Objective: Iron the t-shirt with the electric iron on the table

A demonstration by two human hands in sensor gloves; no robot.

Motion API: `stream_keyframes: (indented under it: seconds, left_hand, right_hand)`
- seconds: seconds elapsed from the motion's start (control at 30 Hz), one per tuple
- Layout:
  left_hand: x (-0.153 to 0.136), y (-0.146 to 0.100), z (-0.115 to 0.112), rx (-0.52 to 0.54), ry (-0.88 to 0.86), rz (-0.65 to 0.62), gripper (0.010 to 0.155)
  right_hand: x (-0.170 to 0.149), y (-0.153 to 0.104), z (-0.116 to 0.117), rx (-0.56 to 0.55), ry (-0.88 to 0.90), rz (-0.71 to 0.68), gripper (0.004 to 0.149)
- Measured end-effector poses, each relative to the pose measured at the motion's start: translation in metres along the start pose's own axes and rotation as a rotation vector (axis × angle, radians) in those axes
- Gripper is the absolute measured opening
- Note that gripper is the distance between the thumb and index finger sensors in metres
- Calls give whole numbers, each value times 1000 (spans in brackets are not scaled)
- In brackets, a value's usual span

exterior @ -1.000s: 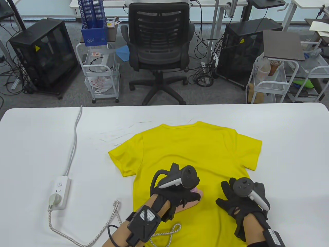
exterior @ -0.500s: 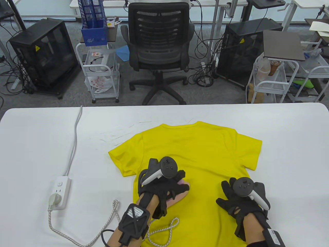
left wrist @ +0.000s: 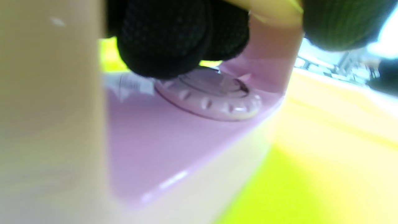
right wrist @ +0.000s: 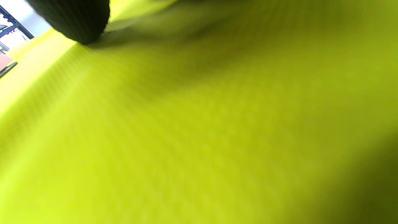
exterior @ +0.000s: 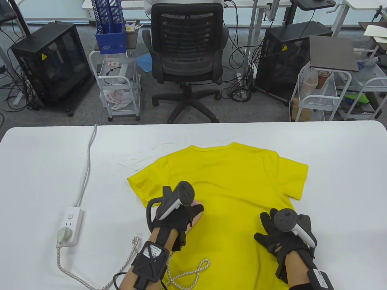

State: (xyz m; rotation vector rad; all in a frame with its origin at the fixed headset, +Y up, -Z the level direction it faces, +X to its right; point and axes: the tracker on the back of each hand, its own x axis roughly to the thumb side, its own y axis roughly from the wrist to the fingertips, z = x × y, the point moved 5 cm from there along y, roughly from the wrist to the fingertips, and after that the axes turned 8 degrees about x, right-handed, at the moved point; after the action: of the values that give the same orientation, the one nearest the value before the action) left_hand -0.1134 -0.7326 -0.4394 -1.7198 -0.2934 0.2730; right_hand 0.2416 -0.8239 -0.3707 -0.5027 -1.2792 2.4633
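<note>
A yellow t-shirt (exterior: pixel 229 187) lies flat on the white table (exterior: pixel 45 169), collar at the far side. My left hand (exterior: pixel 178 216) grips the handle of a pink and cream electric iron (exterior: pixel 196 218), which rests on the shirt's left side below the left sleeve. In the left wrist view the iron's pink body and round dial (left wrist: pixel 214 96) fill the frame, with my gloved fingers (left wrist: pixel 174 40) curled over the handle. My right hand (exterior: pixel 279 234) rests flat on the shirt's lower right, fingers spread. The right wrist view shows yellow cloth (right wrist: pixel 199 124) close up.
A white power strip (exterior: pixel 70 225) with a plug in it lies at the left; its grey cable (exterior: pixel 87 163) runs to the far edge. The iron's braided cord (exterior: pixel 133 253) loops across the table's front to the shirt's hem. An office chair (exterior: pixel 186 57) stands beyond the table.
My left hand has slid the iron to the left and a little farther away across the shirt. The cord's loop shifted with it. My right hand has stayed in place.
</note>
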Motion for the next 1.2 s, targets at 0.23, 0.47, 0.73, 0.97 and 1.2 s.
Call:
stream_keyframes:
  seconds: [0.23, 0.47, 0.73, 0.97, 1.2]
  left_hand:
    - [72, -27, -43, -273, -41, -335, 74]
    - [136, -68, -64, -264, 165, -581, 75]
    - [14, -5, -3, -5, 153, -26, 76]
    - [5, -3, -10, -135, -48, -81, 73]
    - [111, -50, -62, -335, 21, -471, 73]
  right_hand:
    - [0, 0, 0, -1, 6, -1, 78]
    - [-1, 0, 0, 1, 10, -5, 78]
    - [-1, 0, 0, 3, 7, -8, 78]
    - [-1, 0, 0, 6, 10, -7, 78]
    - [-1, 0, 0, 5, 15, -9, 78]
